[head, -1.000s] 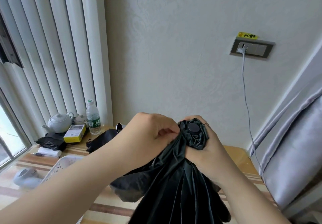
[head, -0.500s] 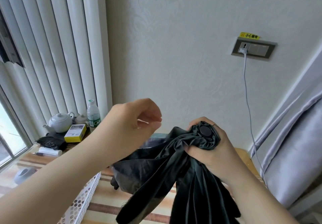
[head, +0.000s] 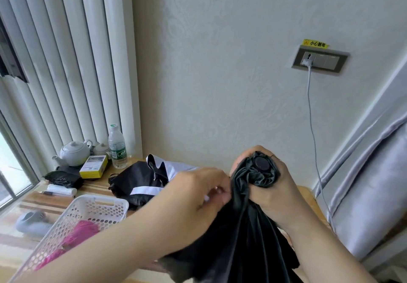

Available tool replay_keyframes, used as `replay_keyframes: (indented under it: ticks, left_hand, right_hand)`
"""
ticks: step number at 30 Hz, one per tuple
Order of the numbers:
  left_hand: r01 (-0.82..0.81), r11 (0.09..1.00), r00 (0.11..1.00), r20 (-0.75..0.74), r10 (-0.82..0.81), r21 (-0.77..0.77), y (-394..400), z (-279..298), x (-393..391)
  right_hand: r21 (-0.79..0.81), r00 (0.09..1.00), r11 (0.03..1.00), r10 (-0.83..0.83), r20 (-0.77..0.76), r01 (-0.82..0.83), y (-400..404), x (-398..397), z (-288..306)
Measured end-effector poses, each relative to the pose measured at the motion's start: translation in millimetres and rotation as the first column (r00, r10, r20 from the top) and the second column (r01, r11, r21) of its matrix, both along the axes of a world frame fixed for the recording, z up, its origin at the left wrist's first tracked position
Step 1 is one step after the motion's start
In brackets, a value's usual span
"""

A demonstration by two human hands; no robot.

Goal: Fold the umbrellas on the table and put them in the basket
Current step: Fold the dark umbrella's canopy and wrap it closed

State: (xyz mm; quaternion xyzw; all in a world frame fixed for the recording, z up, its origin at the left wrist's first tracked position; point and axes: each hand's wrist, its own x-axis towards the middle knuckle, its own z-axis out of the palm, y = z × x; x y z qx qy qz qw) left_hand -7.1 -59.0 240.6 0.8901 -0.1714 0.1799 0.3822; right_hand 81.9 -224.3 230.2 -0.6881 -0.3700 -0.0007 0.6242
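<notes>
I hold a dark green-black umbrella [head: 246,227] upright in front of me, its round cap on top. My right hand [head: 271,192] grips the bunched canopy just below the cap. My left hand [head: 198,192] pinches a fold of the fabric at the umbrella's left side. A white perforated basket [head: 92,205] stands on the table at lower left, with a pink folded umbrella [head: 77,236] inside. A black-and-white umbrella [head: 143,177] lies on the table behind the basket.
At the back left of the wooden table [head: 55,201] stand a white teapot [head: 73,152], a water bottle [head: 117,148], a yellow box [head: 93,167] and a black pouch [head: 63,179]. A white cable [head: 312,133] hangs from the wall socket. A grey curtain [head: 370,190] hangs at right.
My left hand, which had lifted away from the fabric, has come back down and pinches a fold beside the right hand. The view has tilted, so the basket now shows.
</notes>
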Motion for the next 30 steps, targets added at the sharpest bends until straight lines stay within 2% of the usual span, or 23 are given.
replay_keyframes:
  ticks: [4, 7, 10, 11, 14, 16, 17, 18, 20, 21, 22, 23, 24, 25, 27, 28, 30]
  left_hand:
    - [0.127, 0.988, 0.984, -0.117, -0.137, -0.090, -1, -8, -2]
    - [0.093, 0.960, 0.956, -0.244, -0.160, -0.264, 21, -7, 8]
    - [-0.113, 0.874, 0.962, -0.271, -0.022, -0.473, 52, -22, 23]
    - [-0.205, 0.842, 0.954, -0.296, 0.057, -0.500, 63, -33, 26]
    - [-0.425, 0.775, 0.897, -0.329, 0.294, -0.467, 83, -64, 24]
    - [-0.480, 0.756, 0.874, -0.312, 0.372, -0.445, 81, -77, 17]
    - [-0.485, 0.763, 0.875, -0.252, 0.415, -0.428, 75, -78, 11]
    - [-0.490, 0.785, 0.868, -0.126, 0.481, -0.380, 69, -77, 4]
    - [-0.457, 0.853, 0.812, 0.273, 0.515, -0.252, 52, -61, -9]
    - [-0.400, 0.902, 0.769, 0.476, 0.427, -0.163, 41, -50, -19]
    - [-0.331, 0.943, 0.741, 0.610, 0.279, -0.030, 26, -44, -26]
    - [-0.281, 0.946, 0.743, 0.661, 0.109, 0.161, 13, -41, -33]
    - [-0.263, 0.891, 0.781, 0.624, -0.029, 0.370, 0, -43, -37]
    - [-0.296, 0.781, 0.866, 0.500, -0.024, 0.550, -11, -46, -37]
    - [-0.326, 0.519, 0.933, 0.357, 0.043, 0.790, -27, -71, -30]
    - [-0.291, 0.500, 0.939, 0.343, -0.013, 0.816, -34, -85, -22]
    - [-0.218, 0.630, 0.924, 0.365, -0.112, 0.745, -47, -93, -5]
  right_hand:
    - [0.012, 0.990, 0.990, -0.139, -0.028, 0.140, -1, 3, 3]
    - [0.001, 0.962, 0.966, -0.257, -0.094, 0.258, 0, 6, 6]
    - [0.024, 0.884, 0.911, -0.392, -0.254, 0.411, 1, 14, 7]
    - [0.027, 0.848, 0.886, -0.433, -0.305, 0.462, 1, 19, 7]
    - [-0.004, 0.734, 0.817, -0.521, -0.435, 0.577, -3, 33, 6]
    - [-0.022, 0.663, 0.788, -0.533, -0.525, 0.615, -3, 42, 2]
    - [-0.031, 0.628, 0.772, -0.539, -0.561, 0.635, -3, 45, 0]
    - [-0.046, 0.592, 0.754, -0.550, -0.589, 0.655, -2, 48, -3]
    - [-0.074, 0.533, 0.724, -0.568, -0.627, 0.686, 2, 51, -10]
    - [-0.077, 0.513, 0.717, -0.566, -0.645, 0.693, 4, 52, -13]
    - [-0.076, 0.498, 0.711, -0.560, -0.663, 0.699, 7, 52, -17]
    - [-0.071, 0.486, 0.708, -0.550, -0.679, 0.702, 10, 52, -19]
    - [-0.059, 0.482, 0.708, -0.536, -0.694, 0.703, 12, 52, -20]
    - [-0.039, 0.482, 0.709, -0.517, -0.708, 0.704, 15, 51, -20]
    - [-0.005, 0.486, 0.709, -0.488, -0.725, 0.705, 20, 49, -19]
    - [0.011, 0.489, 0.706, -0.480, -0.728, 0.708, 22, 48, -18]
    - [0.039, 0.491, 0.694, -0.468, -0.734, 0.719, 24, 46, -14]
